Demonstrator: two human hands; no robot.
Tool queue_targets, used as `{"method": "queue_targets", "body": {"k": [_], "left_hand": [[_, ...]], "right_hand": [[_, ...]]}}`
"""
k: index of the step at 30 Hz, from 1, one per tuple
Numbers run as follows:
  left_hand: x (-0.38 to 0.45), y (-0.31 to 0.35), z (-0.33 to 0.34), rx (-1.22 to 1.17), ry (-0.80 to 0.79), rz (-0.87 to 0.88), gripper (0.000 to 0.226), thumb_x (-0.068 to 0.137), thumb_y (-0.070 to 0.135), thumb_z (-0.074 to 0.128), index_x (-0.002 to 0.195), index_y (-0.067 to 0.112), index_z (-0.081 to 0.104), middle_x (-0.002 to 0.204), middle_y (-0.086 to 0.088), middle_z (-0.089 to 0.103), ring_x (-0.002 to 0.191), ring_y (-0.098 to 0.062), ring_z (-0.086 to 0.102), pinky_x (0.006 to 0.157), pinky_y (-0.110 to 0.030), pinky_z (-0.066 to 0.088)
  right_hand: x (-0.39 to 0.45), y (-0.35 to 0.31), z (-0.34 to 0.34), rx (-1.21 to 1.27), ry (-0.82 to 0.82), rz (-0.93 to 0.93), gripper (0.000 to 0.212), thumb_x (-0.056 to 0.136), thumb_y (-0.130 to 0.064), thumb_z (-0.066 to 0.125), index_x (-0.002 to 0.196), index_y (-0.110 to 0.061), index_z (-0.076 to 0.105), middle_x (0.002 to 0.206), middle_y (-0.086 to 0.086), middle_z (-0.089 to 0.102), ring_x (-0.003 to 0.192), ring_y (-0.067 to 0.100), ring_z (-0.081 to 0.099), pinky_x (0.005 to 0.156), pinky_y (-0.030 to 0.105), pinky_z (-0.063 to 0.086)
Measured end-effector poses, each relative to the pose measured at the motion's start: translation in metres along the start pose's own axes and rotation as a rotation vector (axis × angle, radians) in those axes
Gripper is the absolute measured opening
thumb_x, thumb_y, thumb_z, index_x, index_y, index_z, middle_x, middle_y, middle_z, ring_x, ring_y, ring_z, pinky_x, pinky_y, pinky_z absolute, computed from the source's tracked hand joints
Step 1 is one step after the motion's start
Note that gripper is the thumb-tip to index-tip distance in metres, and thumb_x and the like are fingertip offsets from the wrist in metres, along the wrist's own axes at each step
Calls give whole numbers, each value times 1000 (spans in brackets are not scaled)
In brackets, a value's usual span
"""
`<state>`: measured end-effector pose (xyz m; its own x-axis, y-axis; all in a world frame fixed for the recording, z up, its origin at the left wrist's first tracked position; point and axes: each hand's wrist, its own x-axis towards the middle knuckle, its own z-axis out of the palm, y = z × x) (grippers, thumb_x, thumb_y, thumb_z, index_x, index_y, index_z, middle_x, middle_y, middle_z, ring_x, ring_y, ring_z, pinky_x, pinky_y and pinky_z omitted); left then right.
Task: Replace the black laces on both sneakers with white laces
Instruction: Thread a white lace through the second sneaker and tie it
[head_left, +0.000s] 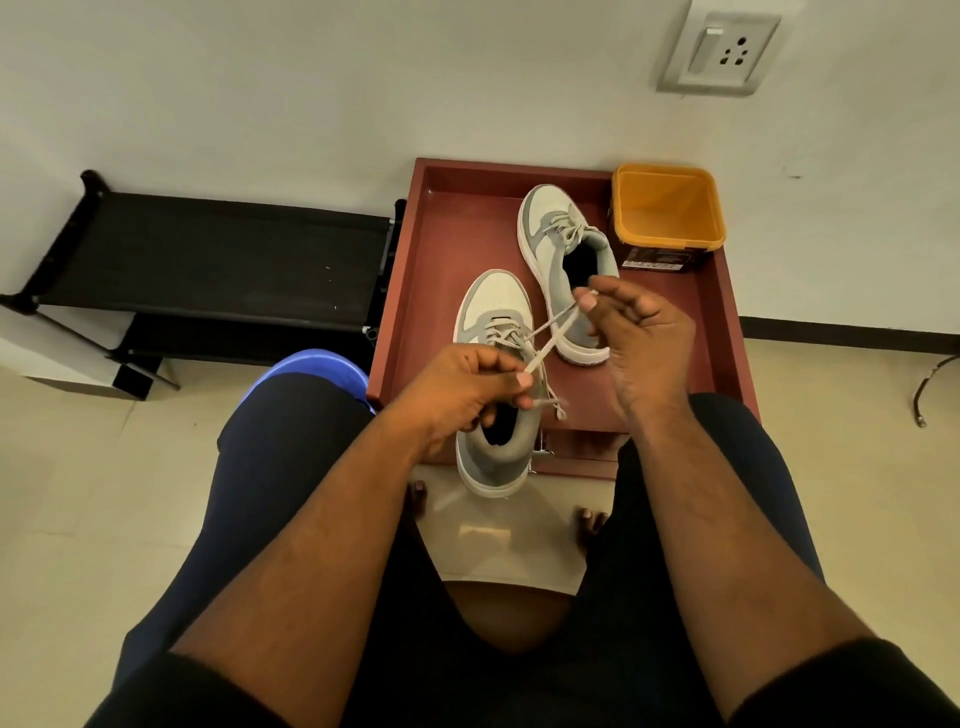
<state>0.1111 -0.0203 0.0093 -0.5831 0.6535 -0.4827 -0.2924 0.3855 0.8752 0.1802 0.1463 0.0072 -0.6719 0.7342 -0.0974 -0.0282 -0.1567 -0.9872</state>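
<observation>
- Left hand (467, 384) is pinching one end of the white lace (545, 340) between thumb and fingertips, fingers curled, just above the near sneaker's collar.
- Right hand (644, 332) is pinching the other lace end at thumb and forefinger, held higher and farther, remaining fingers loosely bent.
- The two lace ends are crossing in an X between the hands, looking like the start of a knot; a loose tip is dangling by the left fingers.
- Lace is reading as flat woven cord: light, limp, no stiffness. Likely best gripped near the tips, kept taut or it will probably slip.
- Near sneaker (493, 395) is sitting on the near edge of the tray, heel hanging over it toward the person; white perforated toe, grey suede-like panels, padded collar, thick rubber sole. Probably light, upper soft, sole firm.
- Far sneaker (563, 270) is lying on the tray to the right, already laced pale with a bow tied.
- No black laces are showing.
- Tray (447, 249) is reddish-brown, rigid, raised rim, smooth.
- Orange tub (667, 218) is sitting at the tray's far right corner, plastic, square, open, looking empty.
- Black rack (208, 254) is standing left against the wall.
</observation>
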Motion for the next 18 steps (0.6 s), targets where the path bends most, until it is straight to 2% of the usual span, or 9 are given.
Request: {"method": "queue_targets", "body": {"k": [2, 4, 6, 9, 11, 13, 15, 17, 18], "left_hand": [[-7, -3, -12, 12, 87, -14, 15, 88, 14, 68, 98, 4, 71, 73, -6, 70, 43, -5, 46, 43, -16, 35], [-10, -6, -21, 33, 195, 10, 11, 85, 15, 71, 92, 7, 74, 67, -6, 69, 43, -5, 42, 43, -15, 36], [-10, -6, -22, 43, 256, 61, 10, 84, 15, 73, 89, 7, 74, 60, -3, 65, 44, -4, 42, 44, -14, 36], [-10, -2, -15, 93, 238, 109, 11, 83, 14, 74, 89, 6, 75, 55, 5, 64, 49, 1, 53, 50, -9, 41], [-10, -2, -18, 128, 251, 105, 10, 82, 17, 75, 89, 9, 75, 59, 5, 66, 53, 1, 57, 56, -10, 44], [-8, -5, -27, 146, 304, 82, 10, 82, 20, 75, 86, 11, 75, 59, 6, 66, 55, 2, 57, 61, -14, 44], [-5, -5, -32, 155, 345, 90, 9, 82, 22, 75, 82, 13, 75, 60, 4, 67, 56, 3, 58, 67, -17, 42], [-2, -4, -30, 160, 339, 116, 8, 81, 23, 75, 77, 16, 74, 61, 2, 68, 59, 1, 60, 68, -15, 43], [-1, -3, -26, 161, 313, 118, 8, 81, 22, 75, 76, 16, 74, 62, 1, 69, 60, -1, 61, 68, -15, 45]], "right_hand": [[8, 5, -9, -181, 66, -41, 20, 83, -7, 72, 102, -14, 72, 90, -3, 72, 77, 2, 66, 70, 18, 53], [11, 9, -12, -512, -7, -127, 23, 87, -11, 69, 109, -17, 72, 101, -6, 58, 81, -5, 56, 76, 10, 47], [7, 9, -6, -655, -236, -211, 29, 87, -10, 68, 115, -19, 70, 108, -5, 45, 86, -9, 48, 76, 3, 40], [-3, 21, 11, -678, -595, -253, 25, 82, -12, 74, 106, -19, 74, 111, -5, 55, 96, -9, 51, 77, 6, 40], [-4, 29, 13, -672, -554, -256, 14, 82, -13, 74, 94, -19, 76, 95, -7, 64, 89, 1, 58, 75, 13, 42], [3, 30, 7, -691, -364, -260, 9, 83, -13, 73, 91, -18, 75, 88, -6, 65, 83, 6, 58, 74, 13, 42], [12, 29, -2, -810, -271, -292, 10, 82, -18, 74, 92, -19, 75, 94, -6, 66, 94, 11, 57, 84, 10, 38], [12, 27, -2, -908, -345, -297, 28, 79, -24, 76, 107, -27, 72, 112, -10, 64, 114, 16, 52, 97, 12, 29], [7, 27, 2, -919, -423, -307, 44, 77, -26, 77, 119, -31, 66, 122, -10, 61, 121, 15, 48, 103, 21, 29]]}}
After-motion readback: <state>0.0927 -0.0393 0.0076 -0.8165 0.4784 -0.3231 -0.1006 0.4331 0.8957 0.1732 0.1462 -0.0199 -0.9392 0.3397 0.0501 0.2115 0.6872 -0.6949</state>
